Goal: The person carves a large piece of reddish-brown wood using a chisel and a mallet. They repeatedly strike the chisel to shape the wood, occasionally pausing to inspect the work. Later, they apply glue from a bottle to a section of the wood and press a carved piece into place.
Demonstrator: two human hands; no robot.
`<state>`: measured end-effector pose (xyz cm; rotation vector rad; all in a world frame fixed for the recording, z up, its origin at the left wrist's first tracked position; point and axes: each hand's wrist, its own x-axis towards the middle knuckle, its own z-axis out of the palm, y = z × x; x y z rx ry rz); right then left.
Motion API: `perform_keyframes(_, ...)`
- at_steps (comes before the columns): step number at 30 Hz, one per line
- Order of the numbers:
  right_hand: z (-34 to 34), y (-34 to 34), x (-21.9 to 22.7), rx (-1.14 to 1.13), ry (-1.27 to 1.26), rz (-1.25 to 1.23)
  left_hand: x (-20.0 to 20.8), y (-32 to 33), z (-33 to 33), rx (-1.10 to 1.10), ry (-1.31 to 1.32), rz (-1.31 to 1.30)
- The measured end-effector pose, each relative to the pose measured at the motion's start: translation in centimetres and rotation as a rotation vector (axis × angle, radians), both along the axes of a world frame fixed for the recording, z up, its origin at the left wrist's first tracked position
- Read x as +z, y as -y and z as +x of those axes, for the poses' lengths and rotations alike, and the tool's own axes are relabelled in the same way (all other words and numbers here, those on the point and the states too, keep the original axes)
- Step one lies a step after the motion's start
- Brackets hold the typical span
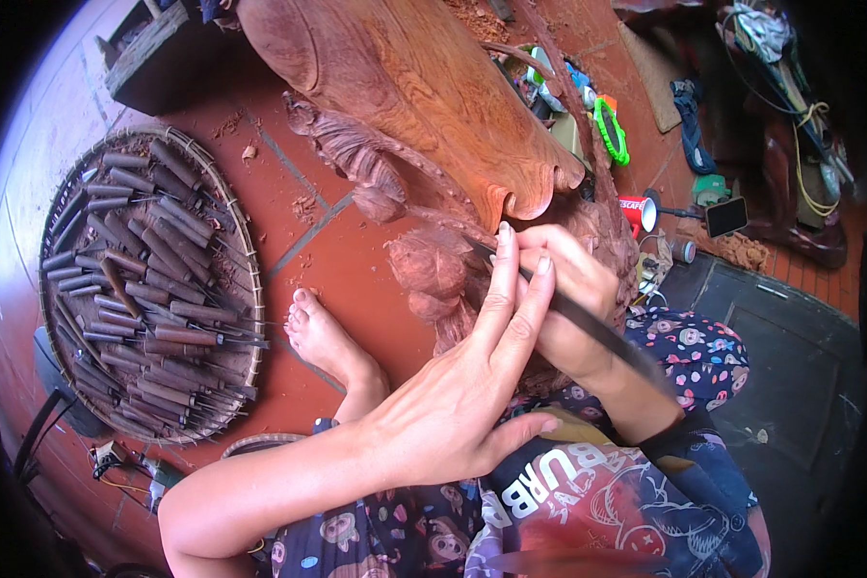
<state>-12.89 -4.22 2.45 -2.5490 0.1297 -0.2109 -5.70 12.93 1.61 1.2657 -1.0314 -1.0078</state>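
Red-brown floor tiles (347, 252), strewn with wood shavings, spread out beyond the hands and to their left. The large wood carving (424, 106) stands directly ahead of both hands, its lower end against the fingers, perhaps kept this near so that the person can bear down from above. The right hand (576, 279) is curled around a long dark tool (602, 337), which slants back past the wrist. The left hand (453, 385) is stretched out, its two leading fingers slightly parted and the thumb held away; the fingertips lie close to the tool's front end, seemingly to steady it, though contact cannot be told for certain. The tool's tip is hidden.

The carving's broad upper face is smooth, orange-brown and streaked with grain, ending in a curled lip; nearer the left hand it turns to duller, knobbly, rounded forms. Left of the hands, a round woven basket (257, 289) holds many slim wooden-handled tools (178, 231), probably placed within reach.
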Motion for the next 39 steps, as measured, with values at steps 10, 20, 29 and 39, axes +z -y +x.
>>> perform_keyframes(10, -0.1, 0.0, -0.3, -0.004, 0.003, 0.062, -0.5, -0.3, -0.1, -0.018, 0.029, -0.057)
perform_keyframes(20, -0.1, -0.4, -0.2, -0.02, 0.027, 0.063, -0.3, -0.7, 0.0, -0.011, 0.026, -0.073)
perform_keyframes(29, -0.5, -0.8, -0.4, -0.051, 0.008, 0.019, 0.2, -1.1, 0.0, -0.027, 0.06, -0.058)
perform_keyframes(39, -3.4, 0.7, 2.7, 0.106, -0.072, 0.151, 1.6, -2.8, 0.7, -0.05, 0.108, -0.131)
